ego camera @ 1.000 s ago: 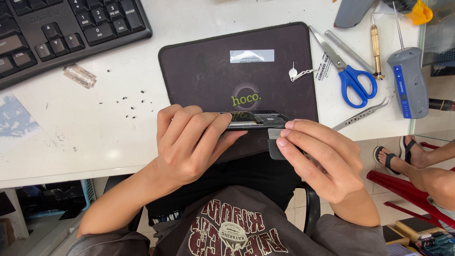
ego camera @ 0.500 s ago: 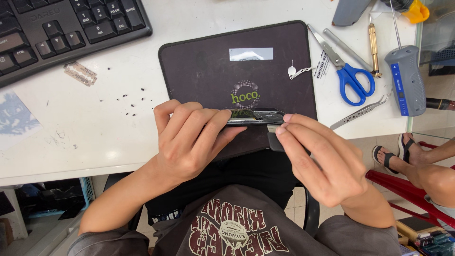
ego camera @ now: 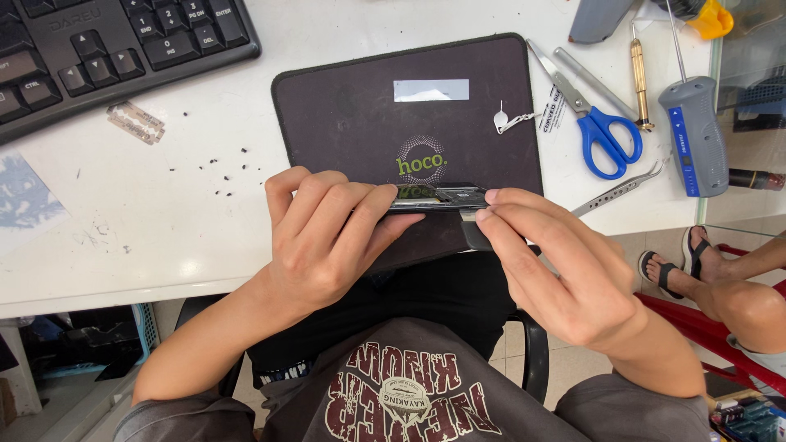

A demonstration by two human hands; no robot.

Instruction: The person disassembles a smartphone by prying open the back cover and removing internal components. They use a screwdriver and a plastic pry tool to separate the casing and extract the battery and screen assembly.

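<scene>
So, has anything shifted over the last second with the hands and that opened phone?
Hardly anything. The left hand holds the opened phone on edge over the dark mat as before, and the right hand keeps its fingertips at the phone's right end; it may have edged slightly, too little to tell which way. Nothing taken up or let go. Scissors, tweezers and razor blade lie unmoved.
</scene>
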